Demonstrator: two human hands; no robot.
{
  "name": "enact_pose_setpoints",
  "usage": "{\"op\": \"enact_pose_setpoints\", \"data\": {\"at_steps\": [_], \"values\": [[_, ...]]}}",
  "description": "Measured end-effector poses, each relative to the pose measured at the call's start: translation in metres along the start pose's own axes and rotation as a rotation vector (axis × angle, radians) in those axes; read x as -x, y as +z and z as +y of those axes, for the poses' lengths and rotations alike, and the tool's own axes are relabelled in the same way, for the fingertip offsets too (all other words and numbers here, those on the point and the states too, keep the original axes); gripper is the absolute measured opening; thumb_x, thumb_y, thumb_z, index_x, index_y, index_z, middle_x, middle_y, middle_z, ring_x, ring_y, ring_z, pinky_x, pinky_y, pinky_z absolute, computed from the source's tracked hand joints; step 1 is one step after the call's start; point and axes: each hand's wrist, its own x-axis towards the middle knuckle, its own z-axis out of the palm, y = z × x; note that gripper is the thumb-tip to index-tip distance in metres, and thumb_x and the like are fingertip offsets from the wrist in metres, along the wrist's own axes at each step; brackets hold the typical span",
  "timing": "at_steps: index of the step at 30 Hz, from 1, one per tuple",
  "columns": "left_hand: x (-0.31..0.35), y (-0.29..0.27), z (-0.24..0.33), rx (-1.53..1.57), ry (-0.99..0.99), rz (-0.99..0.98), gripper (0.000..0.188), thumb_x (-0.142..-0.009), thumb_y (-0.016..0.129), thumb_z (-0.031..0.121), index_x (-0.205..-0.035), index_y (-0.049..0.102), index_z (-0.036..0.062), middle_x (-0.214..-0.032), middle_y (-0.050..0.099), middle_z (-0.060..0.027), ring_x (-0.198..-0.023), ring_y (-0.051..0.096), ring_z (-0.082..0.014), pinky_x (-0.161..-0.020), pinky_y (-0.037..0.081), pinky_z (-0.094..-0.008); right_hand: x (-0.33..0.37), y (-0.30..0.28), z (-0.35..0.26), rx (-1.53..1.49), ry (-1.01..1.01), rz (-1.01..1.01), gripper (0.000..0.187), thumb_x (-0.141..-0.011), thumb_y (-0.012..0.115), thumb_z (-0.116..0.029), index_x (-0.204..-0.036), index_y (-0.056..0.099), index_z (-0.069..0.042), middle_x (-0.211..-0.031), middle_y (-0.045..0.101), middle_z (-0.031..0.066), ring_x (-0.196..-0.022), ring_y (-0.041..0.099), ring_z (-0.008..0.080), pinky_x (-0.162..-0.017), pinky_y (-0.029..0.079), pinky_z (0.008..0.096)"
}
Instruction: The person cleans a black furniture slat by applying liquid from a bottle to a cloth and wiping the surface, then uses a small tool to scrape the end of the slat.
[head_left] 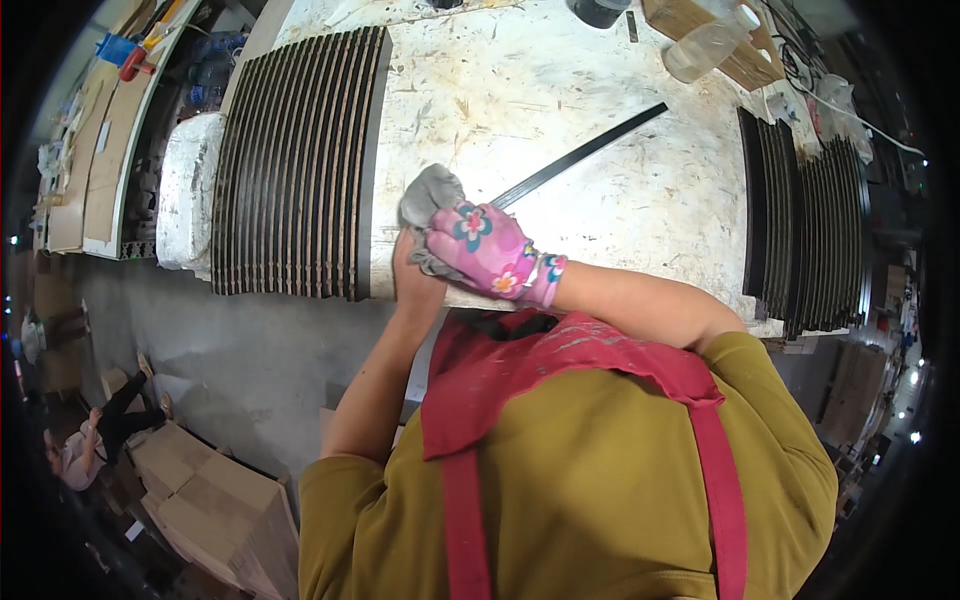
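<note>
My right hand (480,245) wears a pink flowered glove with grey on the palm and fingers. It lies over my left hand (411,262) at the near edge of the worktable (440,110). Bare skin shows at my left wrist; the fingers of that hand are covered. The right fingers look closed, but what is in them is hidden. A bunched grey glove part (430,193) sticks up above both hands; whose fingers fill it I cannot tell. A thin black strip (585,152) slants away to the right, its near end behind the right glove.
A row of dark slats (300,165) stands on the left beside a white wrapped block (190,190). More dark strips (805,220) are stacked at the right edge. A clear bottle (712,45), cardboard box (740,65) and dark tub (598,10) are at the back. Someone sits (95,440) lower left, near cartons (210,490).
</note>
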Motion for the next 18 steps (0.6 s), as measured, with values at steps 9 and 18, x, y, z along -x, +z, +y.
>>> {"op": "enact_pose_setpoints", "data": {"at_steps": [9,18], "values": [[0.000,-0.019,0.048,-1.130,0.364,-0.237,0.039,-0.077,0.070,0.007,-0.114,0.059,0.0008,-0.106,0.055,-0.0139,-0.099,0.054,-0.0269,-0.082,0.046,-0.0333,0.101,-0.096,0.100,-1.496,0.955,0.633,0.038,-0.092,0.054,-0.022,-0.127,0.049,-0.007,-0.117,0.060,0.0130,-0.097,0.063,0.0234,-0.083,0.055,0.0363],[-0.010,0.137,0.027,-0.132,-0.164,-0.551,0.043,-0.089,0.060,0.013,-0.126,0.046,-0.0023,-0.089,0.060,-0.0031,-0.075,0.052,-0.0058,-0.066,0.042,-0.0208,0.128,-0.109,0.037,-1.503,0.848,0.621,0.048,-0.092,0.054,-0.031,-0.130,0.048,-0.003,-0.132,0.050,0.0141,-0.113,0.054,0.0191,-0.094,0.045,0.0292]]}}
